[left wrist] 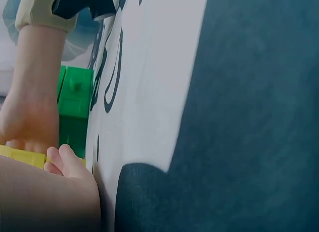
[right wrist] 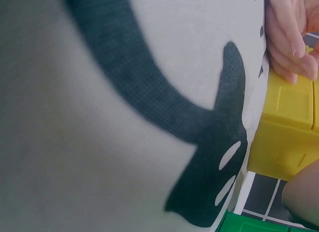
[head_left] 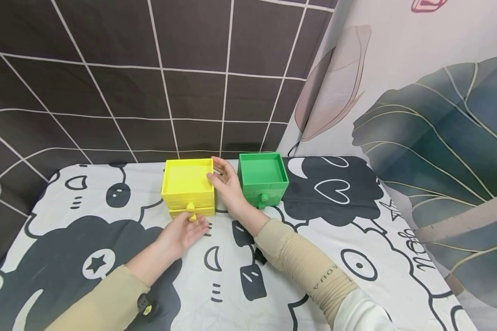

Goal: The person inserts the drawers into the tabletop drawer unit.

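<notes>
A small yellow drawer box [head_left: 188, 177], with an open-topped tray on it, stands on the cloth against the tiled backdrop. At its front, my left hand [head_left: 182, 236] pinches the round yellow knob [head_left: 191, 208] of the lower drawer, palm turned up and the other fingers spread below. My right hand [head_left: 228, 186] holds the box's right side, its thumb over the top rim and its fingers along the side wall toward the back corner. A matching green drawer box [head_left: 263, 177] stands just right of that hand, its round knob facing forward.
Beneath everything lies a black-and-white cartoon cloth [head_left: 215, 276]. A dark tile-patterned curtain [head_left: 194, 92] hangs behind, and a leaf-patterned curtain [head_left: 447, 138] hangs at the right.
</notes>
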The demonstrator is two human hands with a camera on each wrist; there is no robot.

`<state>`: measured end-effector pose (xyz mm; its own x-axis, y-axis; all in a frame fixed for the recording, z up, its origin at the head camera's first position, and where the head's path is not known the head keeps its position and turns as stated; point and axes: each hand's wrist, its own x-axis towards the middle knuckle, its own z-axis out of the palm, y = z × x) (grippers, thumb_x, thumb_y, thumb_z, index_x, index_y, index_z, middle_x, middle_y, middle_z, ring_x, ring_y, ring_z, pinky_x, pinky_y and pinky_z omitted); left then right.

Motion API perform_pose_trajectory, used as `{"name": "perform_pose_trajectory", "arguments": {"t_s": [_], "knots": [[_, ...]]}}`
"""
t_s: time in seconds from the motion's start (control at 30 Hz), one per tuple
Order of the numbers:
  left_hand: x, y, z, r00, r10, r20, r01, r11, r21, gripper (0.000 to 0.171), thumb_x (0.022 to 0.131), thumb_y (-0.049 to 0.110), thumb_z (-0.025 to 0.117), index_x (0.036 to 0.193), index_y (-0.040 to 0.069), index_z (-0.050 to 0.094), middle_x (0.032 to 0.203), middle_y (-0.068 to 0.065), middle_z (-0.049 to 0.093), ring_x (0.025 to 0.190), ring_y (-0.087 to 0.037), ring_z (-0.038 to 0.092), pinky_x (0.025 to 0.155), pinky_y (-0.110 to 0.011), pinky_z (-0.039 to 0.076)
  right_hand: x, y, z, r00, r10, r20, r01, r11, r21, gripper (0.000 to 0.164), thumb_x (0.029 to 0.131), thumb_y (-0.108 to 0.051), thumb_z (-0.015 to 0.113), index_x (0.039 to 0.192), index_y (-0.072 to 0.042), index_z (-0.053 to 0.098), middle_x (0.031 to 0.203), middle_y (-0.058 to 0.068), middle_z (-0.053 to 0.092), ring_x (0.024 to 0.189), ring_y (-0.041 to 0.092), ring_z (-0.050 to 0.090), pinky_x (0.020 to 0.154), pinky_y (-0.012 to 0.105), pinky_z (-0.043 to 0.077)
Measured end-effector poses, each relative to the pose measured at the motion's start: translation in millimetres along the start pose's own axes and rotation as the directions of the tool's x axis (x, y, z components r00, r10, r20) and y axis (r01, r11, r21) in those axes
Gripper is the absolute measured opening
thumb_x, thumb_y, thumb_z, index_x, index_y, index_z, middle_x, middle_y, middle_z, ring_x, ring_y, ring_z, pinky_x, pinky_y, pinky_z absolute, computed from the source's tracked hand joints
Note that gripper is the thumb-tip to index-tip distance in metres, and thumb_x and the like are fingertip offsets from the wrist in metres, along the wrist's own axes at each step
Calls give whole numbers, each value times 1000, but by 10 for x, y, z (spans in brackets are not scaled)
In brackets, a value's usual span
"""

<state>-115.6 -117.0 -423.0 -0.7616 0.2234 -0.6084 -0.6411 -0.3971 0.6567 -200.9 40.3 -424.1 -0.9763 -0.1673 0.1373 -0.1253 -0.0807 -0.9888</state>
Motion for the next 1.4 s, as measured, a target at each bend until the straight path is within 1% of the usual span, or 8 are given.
{"name": "perform_pose_trajectory", "arguments": {"t_s": [0.2, 0.53, 0.67, 0.83, 0.93, 1.03, 1.13, 1.4], "knots": [[22, 36, -12, 1000, -9, -30, 9, 1000, -9, 28, 116, 34, 40, 127, 10, 48, 103, 2, 69, 96, -8, 73, 109, -28, 59, -1, 6, 19, 1000, 9, 13, -9, 1000, -10, 54, 104, -6, 59, 156, -3, 43, 160, 18, 47, 152, 33, 44, 132, 45, 38], [-17, -4, -87, 1000, 13, 23, -13, 1000, 13, 36, 116, 34, 40, 133, 4, 48, 105, 0, 74, 96, -8, 75, 103, -25, 62, -25, -15, 25, 1000, 2, 17, -2, 1000, -4, 54, 105, -5, 58, 156, -1, 42, 160, 19, 46, 153, 33, 43, 132, 45, 38], [-54, -28, -140, 999, 20, 50, -22, 999, 32, 48, 116, 29, 37, 152, -3, 36, 134, -16, 69, 110, -13, 74, 113, -30, 57, -31, -23, 10, 1000, 2, 15, -2, 1000, -2, 54, 104, -4, 58, 156, -1, 42, 160, 19, 46, 153, 33, 43, 132, 45, 37], [-115, -9, -272, 995, 23, 93, -29, 997, 68, 61, 115, 23, 34, 164, -10, 18, 169, -29, 34, 128, -19, 69, 119, -33, 50, -23, -49, -22, 1000, 10, 11, -10, 1000, 6, 54, 105, -4, 58, 157, -2, 42, 161, 19, 45, 154, 34, 42, 133, 45, 36], [-151, 30, -398, 995, 27, 93, -34, 997, 74, 61, 114, 18, 34, 164, -11, 17, 155, -26, 55, 116, -14, 74, 116, -32, 54, -22, -60, -46, 999, 33, 16, -33, 999, 14, 55, 105, -6, 59, 158, -3, 41, 163, 17, 45, 155, 33, 41, 133, 45, 36], [-198, 87, -538, 997, 36, 69, -40, 997, 64, 60, 113, 15, 34, 165, -10, 16, 126, -8, 74, 103, -8, 75, 110, -29, 59, -36, -61, -68, 998, 66, 16, -66, 998, 12, 57, 105, -9, 60, 159, -5, 41, 164, 14, 44, 156, 31, 40, 133, 45, 36], [-242, 172, -681, 997, 60, 42, -63, 995, 74, 60, 114, 16, 34, 166, -8, 15, 110, 4, 75, 100, -6, 76, 108, -28, 60, -64, -56, -80, 996, 87, 16, -87, 996, 24, 58, 106, -12, 59, 161, -6, 39, 167, 14, 41, 157, 31, 37, 133, 47, 34], [-341, 411, -859, 981, 193, 11, -192, 971, 143, 55, 116, 20, 34, 165, -2, 19, 107, 15, 76, 102, 0, 75, 104, -23, 61, -160, -158, -98, 999, 4, 41, -3, 1000, -28, 69, 107, -12, 55, 167, -6, 23, 176, 12, 24, 166, 28, 18, 139, 49, 16]]}}
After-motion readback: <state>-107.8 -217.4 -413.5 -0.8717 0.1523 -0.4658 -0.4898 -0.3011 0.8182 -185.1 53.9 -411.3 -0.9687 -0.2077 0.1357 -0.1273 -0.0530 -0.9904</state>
